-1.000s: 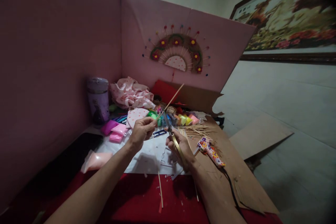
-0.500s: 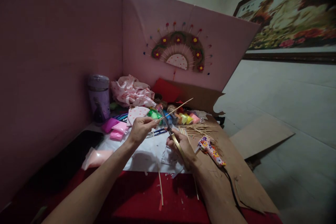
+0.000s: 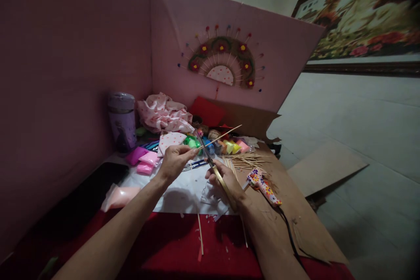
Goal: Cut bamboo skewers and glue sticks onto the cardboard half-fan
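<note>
Between the thumb and fingers of my left hand (image 3: 179, 162) is one end of a thin wooden skewer (image 3: 226, 133), which slants up to the right. My right hand (image 3: 226, 179) is closed around the gold handle of a pair of scissors (image 3: 215, 168). The scissors' blades point up and to the left and cross the skewer close to my left fingertips. Whether the blades touch the skewer I cannot tell. Beneath both hands lies a white sheet (image 3: 170, 197) with small scraps on it.
Right of my hands lie a pile of skewers (image 3: 247, 161) and a flower-patterned glue gun (image 3: 264, 188) with a black cord, on cardboard (image 3: 295, 218). Bagged coloured clay (image 3: 232, 146), crumpled dotted cloth (image 3: 162, 113) and a purple tumbler (image 3: 122, 122) stand behind. A half-round fan decoration (image 3: 223, 48) hangs on the pink panel.
Both hands keep nearly the same place, still holding the skewer and scissors. The view has shifted very slightly.
</note>
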A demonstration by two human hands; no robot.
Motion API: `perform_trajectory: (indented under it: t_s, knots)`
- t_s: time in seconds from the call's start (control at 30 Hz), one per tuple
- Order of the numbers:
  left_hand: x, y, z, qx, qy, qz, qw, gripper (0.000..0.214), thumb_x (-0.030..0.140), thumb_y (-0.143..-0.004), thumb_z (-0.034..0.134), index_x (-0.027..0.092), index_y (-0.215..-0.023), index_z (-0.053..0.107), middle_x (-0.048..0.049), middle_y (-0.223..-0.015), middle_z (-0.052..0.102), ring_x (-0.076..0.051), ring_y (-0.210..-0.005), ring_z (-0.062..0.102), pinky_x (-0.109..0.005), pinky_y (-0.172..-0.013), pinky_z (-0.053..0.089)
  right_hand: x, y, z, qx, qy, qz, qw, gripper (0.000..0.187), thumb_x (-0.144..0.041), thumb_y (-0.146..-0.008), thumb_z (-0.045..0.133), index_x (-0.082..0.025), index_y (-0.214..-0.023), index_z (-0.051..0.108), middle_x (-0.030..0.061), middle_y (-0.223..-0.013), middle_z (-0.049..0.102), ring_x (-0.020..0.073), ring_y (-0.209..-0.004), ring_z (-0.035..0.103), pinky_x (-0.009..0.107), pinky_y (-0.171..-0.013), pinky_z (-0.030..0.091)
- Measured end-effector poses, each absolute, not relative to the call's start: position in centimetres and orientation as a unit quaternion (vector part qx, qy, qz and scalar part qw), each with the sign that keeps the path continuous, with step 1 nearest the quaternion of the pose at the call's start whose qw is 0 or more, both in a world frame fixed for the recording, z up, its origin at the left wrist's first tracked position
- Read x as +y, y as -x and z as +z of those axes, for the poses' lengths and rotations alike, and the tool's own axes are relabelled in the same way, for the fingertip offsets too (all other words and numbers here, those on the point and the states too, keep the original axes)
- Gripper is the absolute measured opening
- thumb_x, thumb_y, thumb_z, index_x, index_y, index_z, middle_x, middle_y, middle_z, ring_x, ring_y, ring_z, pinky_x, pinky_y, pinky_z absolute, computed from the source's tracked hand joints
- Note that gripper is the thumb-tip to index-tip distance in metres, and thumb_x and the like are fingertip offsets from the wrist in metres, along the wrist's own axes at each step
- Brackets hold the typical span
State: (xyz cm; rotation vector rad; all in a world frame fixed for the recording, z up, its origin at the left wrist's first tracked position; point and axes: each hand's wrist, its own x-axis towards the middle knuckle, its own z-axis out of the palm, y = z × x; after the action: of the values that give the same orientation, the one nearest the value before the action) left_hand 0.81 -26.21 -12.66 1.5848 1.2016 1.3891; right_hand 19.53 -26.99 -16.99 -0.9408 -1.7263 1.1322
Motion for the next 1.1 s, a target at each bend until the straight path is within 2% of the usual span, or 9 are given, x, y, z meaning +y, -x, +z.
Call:
perform_trajectory:
  t_s: [0.47,0.7,0.97,1.1]
  knots:
    - [-25.94,-0.66,-13.28,0.471,-0.636,0.524,0.314,0.042,0.048,-0.074,0.059,0.013,-0.051,0.052,0.0042,-0.050,0.031,-0.007,-0.051,0.029,-0.023,-0.049,0.020,-26.98,-19.41,-16.81,-0.693,0.376,0.454,0.415,0.073,-0.062,-0.066,0.064,-0.016,-0.121,0.052,-0.0002,-0.072,0.053,0.0100,-0.055,0.040,0.021,-0.047,0.033]
    - [-26.38,-0.80,-12.87,0.485,-0.653,0.503,0.292,0.041,0.047,-0.076,0.057,0.014,-0.053,0.052,0.0041,-0.051,0.033,-0.008,-0.052,0.031,-0.023,-0.050,0.021,-26.75,-19.20,-17.09,-0.693,0.393,0.409,0.444,0.078,-0.067,-0.060,0.065,-0.012,-0.115,0.058,-0.0036,-0.062,0.043,0.0101,-0.055,0.035,0.022,-0.049,0.029]
    - [-26.23,-0.45,-12.93,0.489,-0.673,0.503,0.238,0.047,0.045,-0.079,0.053,0.016,-0.048,0.035,0.0048,-0.050,0.024,-0.007,-0.051,0.026,-0.024,-0.049,0.019,-27.18,-18.84,-16.87,-0.693,0.393,0.398,0.456,0.061,-0.062,-0.061,0.069,-0.013,-0.096,0.063,-0.0055,-0.060,0.035,0.0099,-0.055,0.030,0.023,-0.050,0.026]
    - [-26.25,-0.36,-13.02,0.498,-0.674,0.503,0.210,0.048,0.046,-0.080,0.052,0.016,-0.047,0.034,0.0048,-0.049,0.024,-0.007,-0.050,0.027,-0.023,-0.048,0.019,-27.20,-18.79,-16.91,-0.701,0.399,0.376,0.457,0.056,-0.061,-0.061,0.070,-0.013,-0.090,0.063,-0.0056,-0.060,0.035,0.0098,-0.056,0.030,0.023,-0.050,0.025]
